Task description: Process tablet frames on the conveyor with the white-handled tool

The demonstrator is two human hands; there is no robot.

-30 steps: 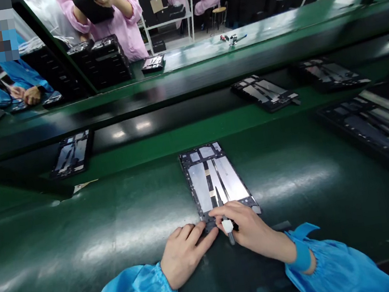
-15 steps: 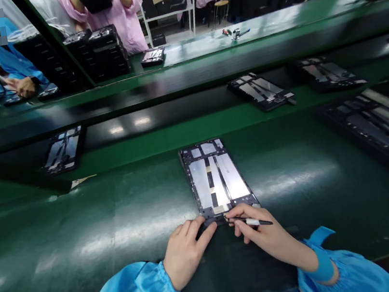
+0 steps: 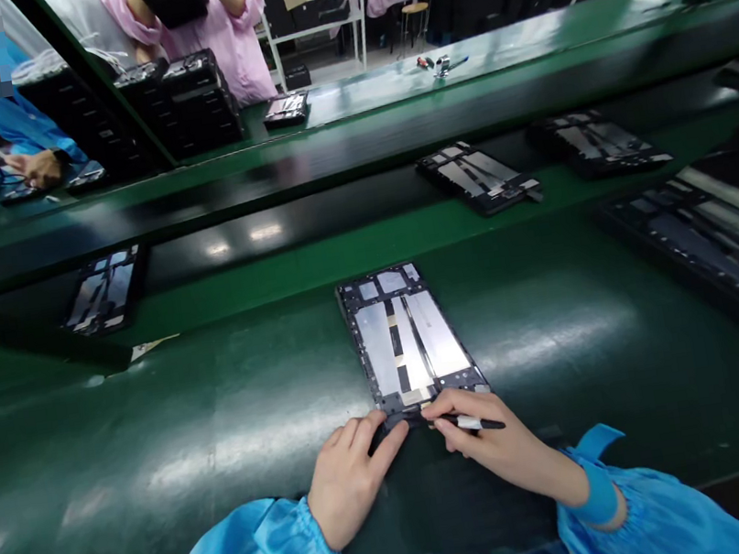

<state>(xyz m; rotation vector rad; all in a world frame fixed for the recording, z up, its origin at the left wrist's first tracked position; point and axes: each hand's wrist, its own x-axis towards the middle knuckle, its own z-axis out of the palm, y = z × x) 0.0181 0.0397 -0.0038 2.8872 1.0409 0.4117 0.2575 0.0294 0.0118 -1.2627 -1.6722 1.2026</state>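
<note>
Your left hand [image 3: 358, 478] lies flat, fingers loosely spread, on the near edge of the tablet frame [image 3: 406, 336] — right hand [image 3: 497, 436] pinches a slim pen-like tool [image 3: 478, 424] there. The frame lies flat on the green bench [image 3: 155, 420], near you — thin, stiff but likely fragile, so hold it by its edges.

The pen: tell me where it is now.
In the head view, the pen sits in the right hand, tip at the near edge of the tablet frame, beside the left hand.

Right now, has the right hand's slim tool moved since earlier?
Yes: against the tablet frame, the tool has swung from along its length to across its near edge, tip toward the left hand.
</note>
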